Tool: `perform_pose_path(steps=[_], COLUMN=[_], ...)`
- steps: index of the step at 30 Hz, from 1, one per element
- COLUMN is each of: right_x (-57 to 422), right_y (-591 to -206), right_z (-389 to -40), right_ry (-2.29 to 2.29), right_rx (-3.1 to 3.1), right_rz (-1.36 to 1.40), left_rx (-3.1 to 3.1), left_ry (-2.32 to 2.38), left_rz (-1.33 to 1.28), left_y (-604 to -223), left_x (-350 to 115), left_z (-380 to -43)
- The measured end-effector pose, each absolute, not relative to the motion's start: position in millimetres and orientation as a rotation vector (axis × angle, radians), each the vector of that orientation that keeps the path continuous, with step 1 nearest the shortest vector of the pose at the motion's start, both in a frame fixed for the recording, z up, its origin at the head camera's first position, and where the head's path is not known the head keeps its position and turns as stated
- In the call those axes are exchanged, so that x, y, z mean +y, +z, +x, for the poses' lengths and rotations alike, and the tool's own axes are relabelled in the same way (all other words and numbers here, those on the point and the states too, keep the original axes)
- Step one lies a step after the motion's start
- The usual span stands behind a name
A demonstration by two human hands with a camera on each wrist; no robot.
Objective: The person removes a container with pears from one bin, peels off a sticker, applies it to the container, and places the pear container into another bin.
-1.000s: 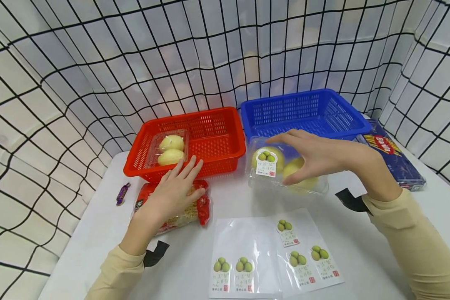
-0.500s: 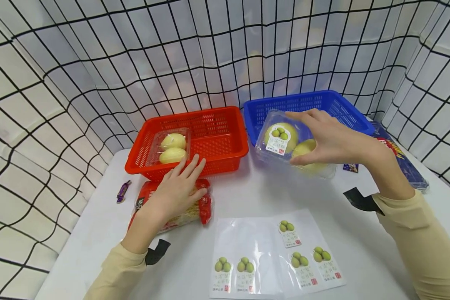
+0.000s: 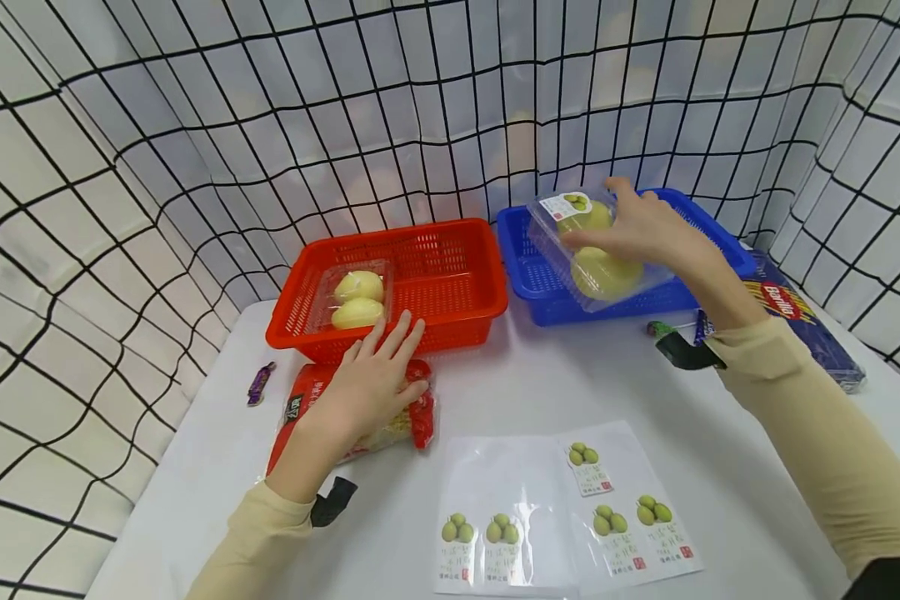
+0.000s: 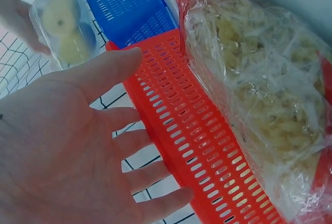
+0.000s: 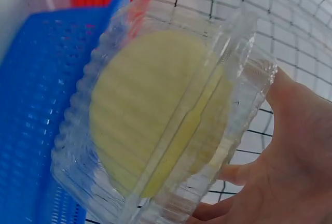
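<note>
My right hand (image 3: pixel 648 229) grips a clear plastic clamshell box (image 3: pixel 551 237) with two pale yellow-green fruits inside, tilted over the blue basket (image 3: pixel 528 304). A white label (image 3: pixel 566 205) printed with green fruits is on the lid. In the right wrist view one fruit (image 5: pixel 155 110) fills the box, with the thumb and fingers at its edge. My left hand (image 3: pixel 371 392), fingers straight and spread, is above a red noodle packet (image 3: pixel 420 417) and near the front rim of the red basket (image 3: pixel 457 325). Another clear box of two fruits (image 3: pixel 358 300) lies in the red basket.
Label sheets (image 3: pixel 525 467) lie at the table's front middle. A purple-wrapped candy (image 3: pixel 261 383) is at the left. A blue Barilla box (image 3: pixel 802 321) lies at the right, with small wrapped items (image 3: pixel 660 328) beside the right wrist. A black grid net (image 3: pixel 450 117) stands behind.
My right hand has lifted the clamshell box from the table in front of the blue basket and carried it back over that basket, turning it. The left hand stays nearly in place.
</note>
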State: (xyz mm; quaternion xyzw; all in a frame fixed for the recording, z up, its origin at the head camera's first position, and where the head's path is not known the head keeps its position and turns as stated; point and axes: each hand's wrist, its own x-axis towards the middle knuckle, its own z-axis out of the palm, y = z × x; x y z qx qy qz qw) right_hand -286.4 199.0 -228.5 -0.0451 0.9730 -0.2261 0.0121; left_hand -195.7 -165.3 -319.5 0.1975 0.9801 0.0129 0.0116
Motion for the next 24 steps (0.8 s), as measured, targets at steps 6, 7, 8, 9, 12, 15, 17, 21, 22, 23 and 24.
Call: perform_pose_path(steps=[6,7,8,9,12,15,17,21,22,23,24], right_x=[170,165,161,156,144,130,123,120,122,124,126], right_y=[-220,-220,-221,-222,-227,-236,-241,-247,-247,-247,-248], right_z=[-330,-337,-343,-348,-359,-361,-359,-353,-352,-351,-350], right_ry=[-0.567,-0.555,-0.551,-0.552,-0.555,-0.556,-0.566,-0.539,-0.524,-0.519,-0.509], right_rx=[2.968,2.949,2.928,2.904,2.846,2.828,2.836,2.878,2.879,2.877,2.872], right_rz=[-0.065,-0.043,-0.014,0.015,0.101,0.199,0.249,0.292,0.299,0.306,0.3], left_rx=[3.062,3.063,3.064,3.064,3.056,3.041,3.034,3.031,3.03,3.027,3.021], left_ry=[0.033,0.031,0.032,0.034,0.056,0.078,0.085,0.097,0.096,0.095,0.091], left_rz=[0.601,0.594,0.588,0.585,0.592,0.599,0.594,0.595,0.596,0.597,0.598], left_y=[-321,-322,-322,-322,-324,-326,-327,-326,-325,-325,-324], left_x=[-169,-170,-170,-171,-171,-170,-169,-167,-166,-166,-166], left_z=[-194,-194,-194,-194,-193,-191,-190,-192,-192,-193,-193])
